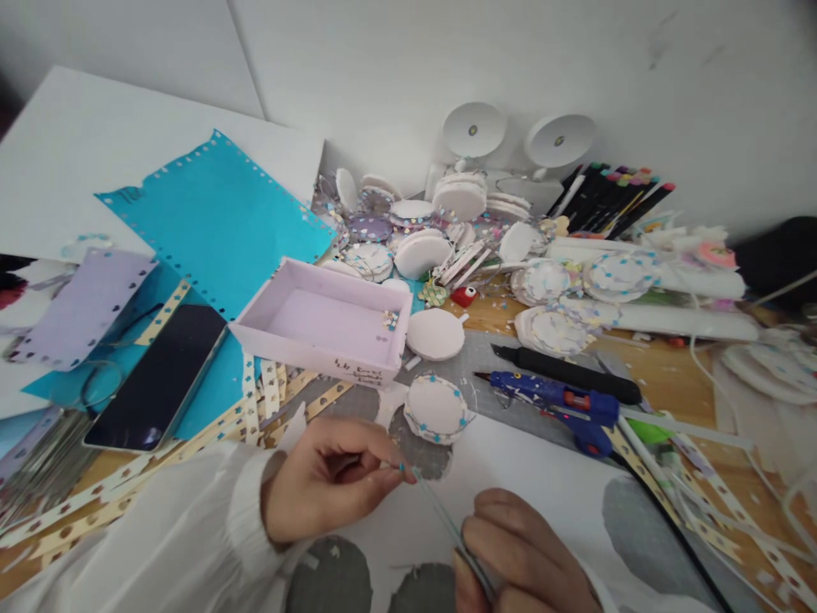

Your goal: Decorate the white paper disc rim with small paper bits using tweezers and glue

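Plainly, we sit at a crowded wooden tabletop (664,375), with a big white board (115,136) at ten o'clock from our hands. A blue sheet (230,213), punched along its edges, lies partly over the board, between ten and eleven. Beneath our hands spreads a white sheet (511,460) with round openings, the grey mat (482,345) showing through them. At twelve, a heap of white discs (421,254) blocks the way to the wall. The open lilac box (325,315) stands at eleven, between us and part of the blue sheet, with tiny pieces in its right end.

Our hands are apart: the left hand (332,485) has thumb and forefinger pinched together, while the right hand (523,553) is curled closed. The blue glue gun (549,400) lies at two, its nozzle towards ten, with a black pen-like tool (568,373) just beyond. At half past nine, a dark phone (159,375) lies slanted amid punched strips (255,400). A disc edged in blue (437,409) lies near our fingers at twelve. The right hand grips a slim tool (440,512), its tip just beside the left fingertips; between these is a small blue bit (402,466).
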`<action>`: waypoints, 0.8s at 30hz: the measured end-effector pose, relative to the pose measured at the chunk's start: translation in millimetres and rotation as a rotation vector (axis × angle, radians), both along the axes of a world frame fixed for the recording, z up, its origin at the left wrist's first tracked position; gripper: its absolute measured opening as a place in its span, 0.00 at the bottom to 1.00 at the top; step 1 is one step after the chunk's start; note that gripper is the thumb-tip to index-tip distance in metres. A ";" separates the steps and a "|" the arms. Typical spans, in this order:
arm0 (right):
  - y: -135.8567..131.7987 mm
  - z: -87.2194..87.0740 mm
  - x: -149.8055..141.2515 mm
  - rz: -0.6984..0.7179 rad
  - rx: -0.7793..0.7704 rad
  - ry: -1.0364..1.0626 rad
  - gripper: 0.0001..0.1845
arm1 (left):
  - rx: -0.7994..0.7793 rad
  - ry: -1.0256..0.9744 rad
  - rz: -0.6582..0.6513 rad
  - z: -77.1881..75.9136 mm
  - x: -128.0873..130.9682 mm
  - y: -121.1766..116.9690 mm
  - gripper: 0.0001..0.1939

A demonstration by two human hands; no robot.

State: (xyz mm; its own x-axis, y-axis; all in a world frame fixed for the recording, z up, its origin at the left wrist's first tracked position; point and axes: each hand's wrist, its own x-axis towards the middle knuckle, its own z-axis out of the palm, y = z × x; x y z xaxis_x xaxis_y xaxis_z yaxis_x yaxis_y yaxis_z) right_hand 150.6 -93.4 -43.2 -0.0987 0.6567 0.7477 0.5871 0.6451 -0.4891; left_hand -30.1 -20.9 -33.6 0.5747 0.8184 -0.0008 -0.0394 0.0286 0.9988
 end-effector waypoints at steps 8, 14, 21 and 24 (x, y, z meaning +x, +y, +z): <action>2.3 8.3 12.8 0.141 -0.110 -0.052 0.18 | 0.038 0.017 -0.002 2.9 0.4 0.1 0.11; 0.9 5.9 12.0 0.112 -0.099 -0.044 0.19 | 0.067 0.079 -0.008 3.2 1.0 0.3 0.13; 9.7 6.7 11.1 0.146 -0.060 -0.083 0.19 | 0.096 0.075 -0.006 2.9 0.6 1.6 0.12; 7.6 7.2 11.7 0.147 -0.060 -0.063 0.19 | 0.115 0.090 -0.016 5.0 0.3 2.8 0.12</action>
